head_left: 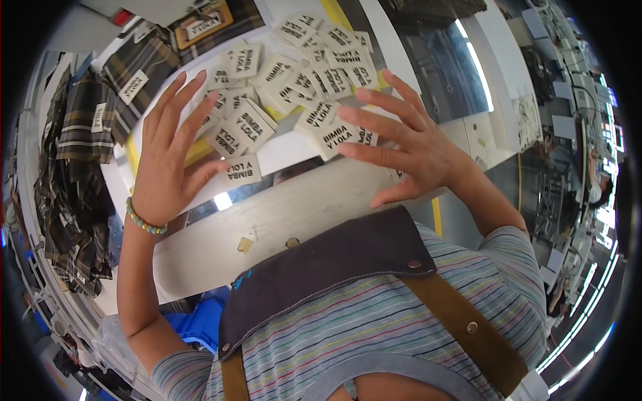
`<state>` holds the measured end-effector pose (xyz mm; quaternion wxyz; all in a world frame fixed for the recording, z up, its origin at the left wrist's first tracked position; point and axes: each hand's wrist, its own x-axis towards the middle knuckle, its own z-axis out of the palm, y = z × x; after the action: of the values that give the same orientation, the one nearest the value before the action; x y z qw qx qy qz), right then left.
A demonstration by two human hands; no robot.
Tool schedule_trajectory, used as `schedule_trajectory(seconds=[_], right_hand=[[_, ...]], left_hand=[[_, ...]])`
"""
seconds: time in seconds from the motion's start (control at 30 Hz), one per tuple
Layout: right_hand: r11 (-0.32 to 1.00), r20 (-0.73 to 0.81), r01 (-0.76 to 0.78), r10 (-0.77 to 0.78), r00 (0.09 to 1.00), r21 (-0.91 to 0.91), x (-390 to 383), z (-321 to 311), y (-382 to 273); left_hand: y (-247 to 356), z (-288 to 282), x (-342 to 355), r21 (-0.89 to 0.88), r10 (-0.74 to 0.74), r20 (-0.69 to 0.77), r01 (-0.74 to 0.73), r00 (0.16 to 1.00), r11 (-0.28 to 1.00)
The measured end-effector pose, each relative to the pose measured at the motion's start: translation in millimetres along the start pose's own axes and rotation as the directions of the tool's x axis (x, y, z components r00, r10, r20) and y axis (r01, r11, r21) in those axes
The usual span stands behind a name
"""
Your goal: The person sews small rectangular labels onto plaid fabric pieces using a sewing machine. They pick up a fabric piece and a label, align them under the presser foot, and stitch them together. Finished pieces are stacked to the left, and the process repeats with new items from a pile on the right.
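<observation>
A loose heap of cream fabric labels (253,125) with dark print lies spread over the work table (281,214), several of them overlapping. At the heap's left side is my left hand (172,150), fingers stretched and apart, holding nothing; its thumb is close to a single label (242,170) at the near edge. My right hand (408,137) is on the heap's right side, fingers spread, with its fingertips over or against some labels (338,136). Whether those fingertips touch the labels I cannot tell. A beaded bracelet circles my left wrist.
Brown plaid fabric pieces with labels (144,77) lie at the far left, beside a tan frame (204,27) on more plaid cloth. A pile of plaid pieces (77,227) hangs along the left. A blue bin (200,321) stands below the table. Yellow tape marks the tabletop.
</observation>
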<state>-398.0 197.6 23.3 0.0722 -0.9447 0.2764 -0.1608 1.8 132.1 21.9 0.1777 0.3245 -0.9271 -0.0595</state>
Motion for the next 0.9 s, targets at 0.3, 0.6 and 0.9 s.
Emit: schedule_trajectory(seconds=[0.3, 0.6, 0.9], right_hand=[[0.951, -0.217, -0.305, 0.287, 0.933, -0.055, -74, 20, -22], [0.898, -0.311, -0.411, 0.351, 0.883, -0.157, -73, 19, -46], [0.902, -0.343, -0.393, 0.317, 0.884, -0.177, -60, 27, -50]], left_hand=[[24, 36, 32, -0.01, 0.093, 0.072, -0.092, 0.993, 0.996], [36, 57, 70, -0.014, 0.141, -0.034, -0.142, 0.989, 0.99], [106, 70, 76, -0.049, 0.488, 0.041, -0.486, 0.872, 0.872]])
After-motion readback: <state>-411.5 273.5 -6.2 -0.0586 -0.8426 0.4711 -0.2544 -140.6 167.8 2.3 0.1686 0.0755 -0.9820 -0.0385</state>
